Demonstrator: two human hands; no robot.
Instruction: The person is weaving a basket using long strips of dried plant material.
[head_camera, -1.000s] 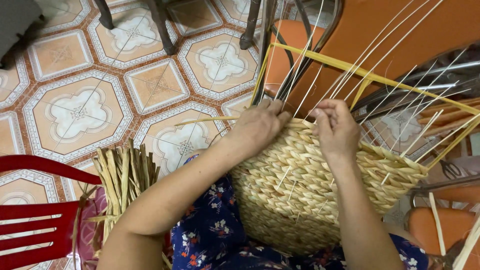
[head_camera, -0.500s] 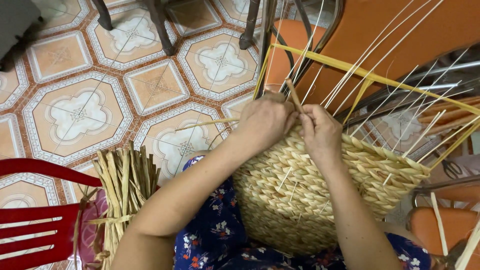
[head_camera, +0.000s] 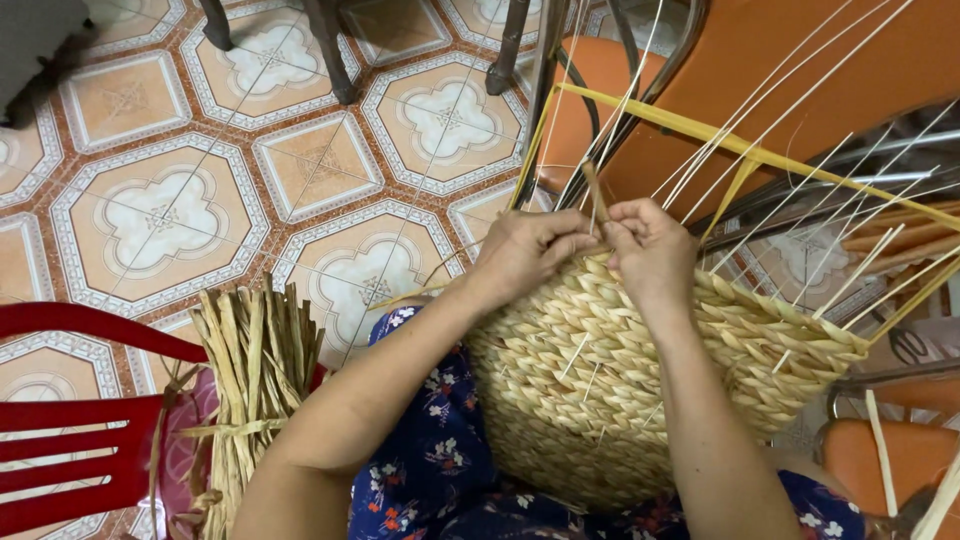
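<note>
Left hand (head_camera: 525, 250) and right hand (head_camera: 650, 245) both pinch, it seems, one dried brown strand (head_camera: 594, 195) above the pale woven straw basket (head_camera: 640, 370).

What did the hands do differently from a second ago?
The left hand and right hand came together at the rim of the woven basket, now pinching a fibre strand between them. The basket on the lap, the bundle of dried strips and the red chair stayed put.

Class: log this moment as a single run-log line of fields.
left hand: pinching strand at rim | right hand: gripping same spot | woven basket: on lap, rim unfinished | dried fibre bundle: on red chair
</note>
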